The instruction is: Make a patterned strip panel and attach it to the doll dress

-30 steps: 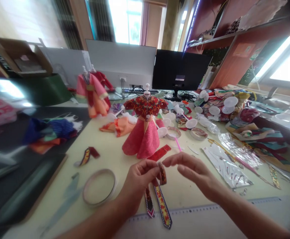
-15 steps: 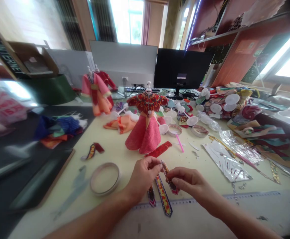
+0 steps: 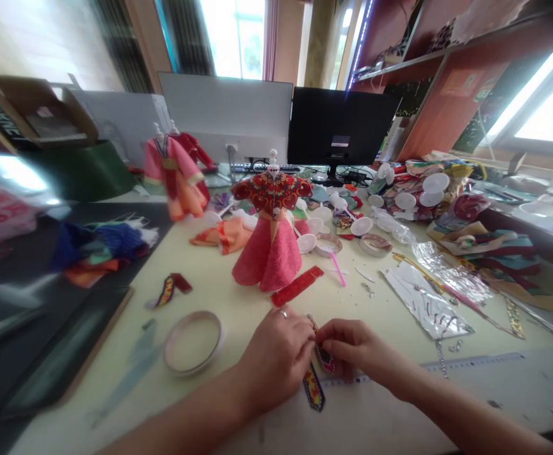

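My right hand [image 3: 354,344] pinches a dark patterned ribbon [image 3: 325,359] with a pink pointed end and a dotted edge. My left hand [image 3: 279,351], wearing a ring, is palm down with its fingers curled against the same ribbon; its fingertips are hidden. From beneath the left hand sticks out the pointed end of a yellow-and-red patterned strip [image 3: 314,390] with a dark border, lying on the table. Just beyond the hands is a flat red strip [image 3: 297,286]. Behind it stands a small dress form in a pink skirt [image 3: 269,256] and a red patterned cape [image 3: 272,191].
A roll of tape [image 3: 167,344] lies left of my hands, near a short patterned ribbon piece [image 3: 167,291]. A ruler [image 3: 475,363] runs along the front. On the right are a plastic bag [image 3: 428,303] and a pink stick [image 3: 337,270]. Monitors [image 3: 342,126] stand behind.
My left hand has rolled over from a raised pinch to palm down, lower over the ribbons. A dark ribbon end beneath it is now covered. My right hand keeps its pinch.
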The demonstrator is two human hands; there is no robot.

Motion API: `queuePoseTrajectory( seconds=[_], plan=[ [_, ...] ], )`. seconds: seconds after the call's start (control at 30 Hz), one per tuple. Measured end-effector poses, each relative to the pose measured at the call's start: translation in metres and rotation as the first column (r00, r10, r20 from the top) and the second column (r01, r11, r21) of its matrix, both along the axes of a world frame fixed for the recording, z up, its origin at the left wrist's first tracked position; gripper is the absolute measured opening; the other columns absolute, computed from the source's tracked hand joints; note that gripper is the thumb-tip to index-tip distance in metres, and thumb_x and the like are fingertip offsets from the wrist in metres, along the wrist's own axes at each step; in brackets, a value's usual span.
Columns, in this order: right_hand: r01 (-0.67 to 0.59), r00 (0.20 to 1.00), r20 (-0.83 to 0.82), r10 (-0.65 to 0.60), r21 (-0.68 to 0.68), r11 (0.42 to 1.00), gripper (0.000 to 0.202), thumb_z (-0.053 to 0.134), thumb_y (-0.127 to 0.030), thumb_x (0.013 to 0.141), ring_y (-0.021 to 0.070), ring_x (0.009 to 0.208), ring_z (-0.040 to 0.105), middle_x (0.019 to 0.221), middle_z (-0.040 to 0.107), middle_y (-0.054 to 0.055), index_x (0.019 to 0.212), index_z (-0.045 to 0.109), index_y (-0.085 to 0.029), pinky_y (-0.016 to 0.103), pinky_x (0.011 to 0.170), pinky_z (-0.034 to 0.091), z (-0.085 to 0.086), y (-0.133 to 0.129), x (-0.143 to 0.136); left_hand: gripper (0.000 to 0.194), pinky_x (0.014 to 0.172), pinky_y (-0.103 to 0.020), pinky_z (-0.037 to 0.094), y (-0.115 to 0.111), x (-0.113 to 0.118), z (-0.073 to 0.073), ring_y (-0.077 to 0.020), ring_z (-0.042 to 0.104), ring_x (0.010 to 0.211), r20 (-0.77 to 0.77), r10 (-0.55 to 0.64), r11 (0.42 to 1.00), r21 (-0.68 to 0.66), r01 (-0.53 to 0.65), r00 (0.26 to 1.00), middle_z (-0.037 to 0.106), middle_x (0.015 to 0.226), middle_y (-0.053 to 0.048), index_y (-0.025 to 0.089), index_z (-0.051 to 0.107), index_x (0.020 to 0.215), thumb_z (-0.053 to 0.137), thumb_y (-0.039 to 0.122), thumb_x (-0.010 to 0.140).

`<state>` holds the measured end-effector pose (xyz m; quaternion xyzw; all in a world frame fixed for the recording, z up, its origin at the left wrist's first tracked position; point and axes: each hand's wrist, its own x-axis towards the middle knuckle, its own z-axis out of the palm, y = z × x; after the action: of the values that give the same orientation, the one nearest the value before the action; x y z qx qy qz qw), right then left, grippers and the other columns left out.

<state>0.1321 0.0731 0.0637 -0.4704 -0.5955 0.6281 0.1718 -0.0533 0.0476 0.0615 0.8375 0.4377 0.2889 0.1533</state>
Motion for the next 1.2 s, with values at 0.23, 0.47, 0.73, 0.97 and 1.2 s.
queuePoseTrajectory(
  seconds=[0.23, 0.47, 0.73, 0.97, 1.2],
  plan=[
    [-0.069, 0.996, 0.049, 0.068, 0.027, 0.997, 0.010, 0.052, -0.024, 0.079, 0.0086, 0.049, 0.048, 0.056, 0.052, -0.005, 0.083, 0.057, -0.016, 0.020, 0.045, 0.037, 0.000, 0.002, 0.003, 0.012, 0.080, -0.040, 0.038, -0.009, 0.005, -0.012, -0.0232, 0.051, 0.085, -0.174, -0.094, 0.995, 0.024, 0.100, 0.980, 0.063, 0.086, -0.008, 0.014, 0.061, 0.084, 0.049, 0.015, 0.081],
    [-0.243, 0.905, 0.419, -0.073, 0.652, 0.718, 0.012, 0.047, -0.022, 0.086, 0.0152, 0.066, 0.055, 0.074, 0.061, 0.002, 0.084, 0.059, -0.020, 0.027, 0.058, 0.041, 0.001, -0.005, 0.011, 0.017, 0.079, -0.041, 0.038, -0.012, 0.007, -0.003, -0.0247, 0.051, 0.088, -0.211, -0.090, 0.995, 0.020, 0.096, 0.973, 0.063, 0.095, -0.009, 0.014, 0.060, 0.092, 0.045, 0.015, 0.084],
    [-0.435, 0.893, 0.438, 0.099, 0.788, 0.437, 0.021, 0.039, -0.015, 0.092, 0.0196, 0.083, 0.054, 0.089, 0.061, 0.008, 0.094, 0.060, -0.016, 0.035, 0.076, 0.046, 0.004, -0.015, 0.010, 0.023, 0.080, -0.042, 0.038, -0.026, -0.006, -0.004, -0.0261, 0.052, 0.088, -0.269, 0.009, 0.988, 0.154, 0.034, 0.963, 0.064, 0.096, -0.011, 0.011, 0.061, 0.101, 0.042, 0.019, 0.090],
    [-0.533, 0.846, 0.523, 0.105, 0.826, 0.183, 0.026, 0.038, -0.012, 0.092, 0.0195, 0.079, 0.054, 0.083, 0.061, 0.009, 0.083, 0.062, -0.016, 0.036, 0.074, 0.047, -0.006, -0.005, 0.002, 0.036, 0.089, -0.044, 0.036, -0.033, -0.011, -0.033, -0.0294, 0.054, 0.096, -0.329, 0.098, 0.914, 0.404, 0.046, 0.939, 0.065, 0.108, -0.016, 0.006, 0.062, 0.108, 0.046, 0.033, 0.090],
    [-0.484, 0.872, 0.465, 0.154, 0.866, 0.129, 0.025, 0.037, -0.012, 0.093, 0.0200, 0.085, 0.055, 0.086, 0.061, 0.010, 0.087, 0.061, -0.015, 0.036, 0.077, 0.048, -0.020, 0.001, 0.007, 0.029, 0.090, -0.045, 0.040, -0.023, -0.012, -0.035, -0.0275, 0.059, 0.095, -0.259, 0.102, 0.871, 0.490, 0.040, 0.960, 0.068, 0.101, -0.013, 0.009, 0.066, 0.097, 0.052, 0.032, 0.087]
  ],
)
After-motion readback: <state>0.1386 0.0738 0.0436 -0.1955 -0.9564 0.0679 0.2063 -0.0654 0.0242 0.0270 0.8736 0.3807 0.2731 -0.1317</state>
